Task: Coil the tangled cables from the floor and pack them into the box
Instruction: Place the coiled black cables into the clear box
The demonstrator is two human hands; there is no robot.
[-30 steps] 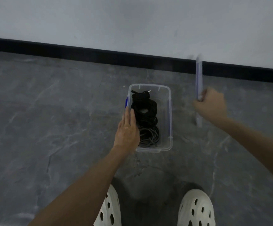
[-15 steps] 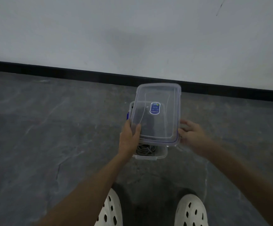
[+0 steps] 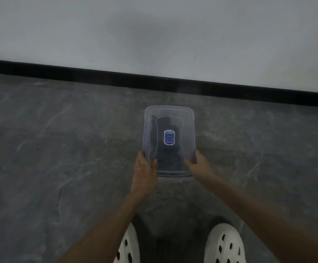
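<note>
Our left hand [image 3: 145, 173] and right hand [image 3: 200, 166] each pinch a near corner of the clear lid [image 3: 187, 130] lying on the box [image 3: 170, 180], with dark cables [image 3: 161, 149] inside.

A grey, pale-veined floor [image 3: 59, 149] is spreading across the lower view; a plain pale wall [image 3: 154, 31] is rising beyond it; a black skirting board [image 3: 116, 78] is running where they meet, slanting down rightward; a white perforated left clog [image 3: 128, 245] and right clog [image 3: 224, 245] are standing apart at the bottom edge.
</note>
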